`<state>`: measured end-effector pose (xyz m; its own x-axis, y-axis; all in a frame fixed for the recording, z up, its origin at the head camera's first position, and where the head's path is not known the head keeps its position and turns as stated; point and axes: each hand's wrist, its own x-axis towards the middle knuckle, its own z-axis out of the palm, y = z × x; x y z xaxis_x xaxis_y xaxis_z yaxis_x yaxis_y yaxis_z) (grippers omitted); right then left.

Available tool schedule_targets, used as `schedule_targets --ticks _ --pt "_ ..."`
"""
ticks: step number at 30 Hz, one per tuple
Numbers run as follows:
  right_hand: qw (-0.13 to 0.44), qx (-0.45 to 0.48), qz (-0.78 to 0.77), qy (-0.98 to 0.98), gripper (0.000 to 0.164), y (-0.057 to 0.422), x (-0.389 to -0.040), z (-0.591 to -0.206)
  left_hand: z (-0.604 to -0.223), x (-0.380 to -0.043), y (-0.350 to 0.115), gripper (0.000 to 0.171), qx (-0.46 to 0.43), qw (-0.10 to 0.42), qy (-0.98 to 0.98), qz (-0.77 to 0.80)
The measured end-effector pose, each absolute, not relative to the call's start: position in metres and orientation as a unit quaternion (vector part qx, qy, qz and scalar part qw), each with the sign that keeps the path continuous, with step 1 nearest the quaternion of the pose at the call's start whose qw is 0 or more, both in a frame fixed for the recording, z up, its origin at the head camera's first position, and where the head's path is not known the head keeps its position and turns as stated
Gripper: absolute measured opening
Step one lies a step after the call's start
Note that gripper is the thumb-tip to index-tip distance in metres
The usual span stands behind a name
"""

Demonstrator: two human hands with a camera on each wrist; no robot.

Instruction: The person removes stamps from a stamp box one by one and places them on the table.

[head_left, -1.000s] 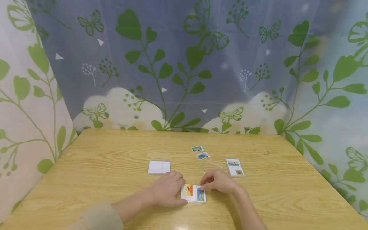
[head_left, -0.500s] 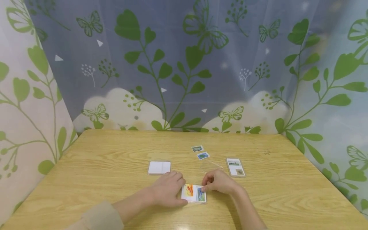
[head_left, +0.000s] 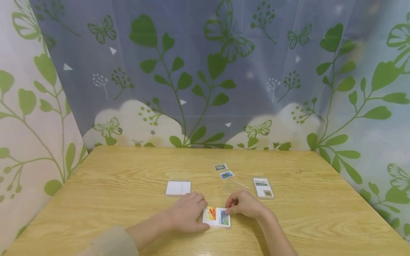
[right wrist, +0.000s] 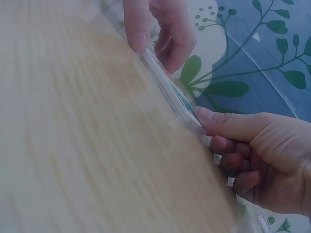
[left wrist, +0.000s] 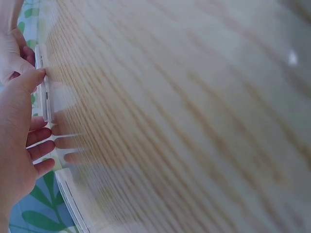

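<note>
A leaf-printed curtain (head_left: 192,78) hangs beyond the wood-grain worktop (head_left: 128,170). At near centre lies a flat picture case (head_left: 217,221). The left hand (head_left: 189,211), partly closed, grips its left end between thumb and fingers; the right hand (head_left: 245,204), fingers curled, pinches its right end. Two small cards (head_left: 227,174) lie farther off, between a white case (head_left: 174,187) at left and a green-pictured case (head_left: 264,188) at right.

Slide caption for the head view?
Left hand and right hand touch a flat case showing two pictures on a wooden table, leaf-print curtain behind.
</note>
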<state>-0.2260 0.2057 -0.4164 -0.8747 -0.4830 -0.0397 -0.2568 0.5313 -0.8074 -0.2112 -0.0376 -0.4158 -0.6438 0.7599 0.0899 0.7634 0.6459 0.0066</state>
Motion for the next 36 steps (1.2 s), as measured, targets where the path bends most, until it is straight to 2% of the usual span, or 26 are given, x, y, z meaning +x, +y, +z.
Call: schedule_targets --ticks 17,28,36 --pt "0.105 -0.233 -0.427 0.867 0.011 0.208 -0.228 -0.421 -0.418 -0.211 -0.037 0.062 -0.418 0.048 -0.907 -0.027" --pt "0.170 -0.218 -0.485 0.830 0.012 0.224 -0.229 -0.412 -0.418 -0.210 -0.037 0.062 -0.423 0.045 -0.904 -0.027" --pt "0.103 -0.166 -0.565 0.802 0.022 0.234 -0.234 -0.399 -0.419 -0.211 -0.038 0.060 -0.429 0.058 -0.901 -0.026"
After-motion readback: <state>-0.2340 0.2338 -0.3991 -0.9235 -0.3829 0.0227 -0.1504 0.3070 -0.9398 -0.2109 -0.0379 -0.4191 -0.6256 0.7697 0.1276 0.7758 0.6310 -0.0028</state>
